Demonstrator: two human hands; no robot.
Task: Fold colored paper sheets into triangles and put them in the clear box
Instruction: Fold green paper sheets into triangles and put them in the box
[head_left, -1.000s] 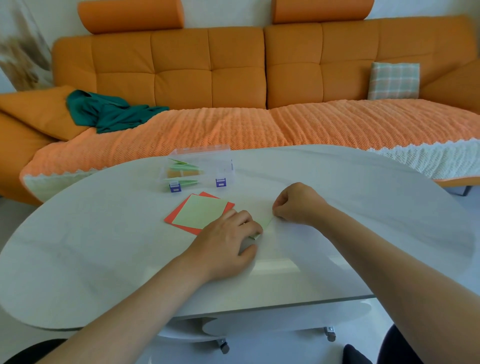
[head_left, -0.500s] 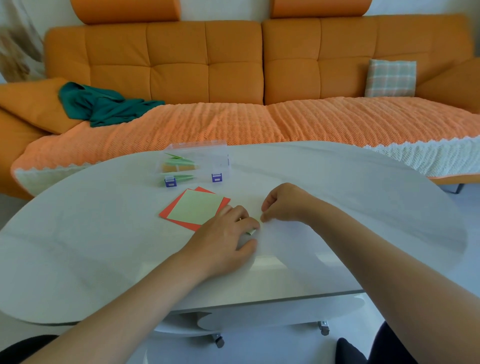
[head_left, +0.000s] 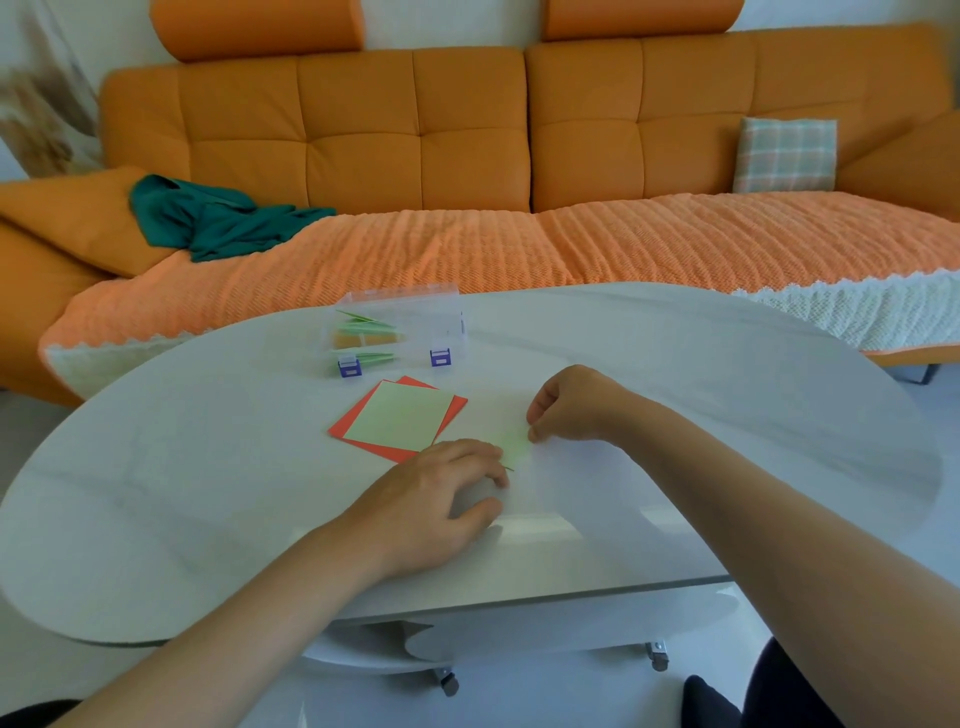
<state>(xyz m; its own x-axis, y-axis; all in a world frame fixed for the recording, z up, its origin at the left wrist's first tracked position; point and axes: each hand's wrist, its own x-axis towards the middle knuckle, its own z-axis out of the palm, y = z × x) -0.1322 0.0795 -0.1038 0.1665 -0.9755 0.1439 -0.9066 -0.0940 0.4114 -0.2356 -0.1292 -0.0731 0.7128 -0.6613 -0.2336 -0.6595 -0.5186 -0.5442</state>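
A pale green paper sheet (head_left: 515, 446) lies on the white table (head_left: 208, 493), mostly hidden between my hands. My right hand (head_left: 574, 405) pinches its far right corner with curled fingers. My left hand (head_left: 441, 499) presses flat on its near end. To the left lies a pale green sheet (head_left: 402, 415) on top of a red sheet (head_left: 353, 434). Behind them stands the clear box (head_left: 415, 322) with purple latches, holding green and orange folded pieces.
An orange sofa (head_left: 467, 156) with a textured throw runs behind the table. A teal cloth (head_left: 218, 218) lies on its left side and a checked cushion (head_left: 784, 156) on the right. The table's near edge is close to my forearms.
My right hand has shifted slightly along the green sheet's corner and more of the sheet shows between my hands. My left hand stays pressed down.
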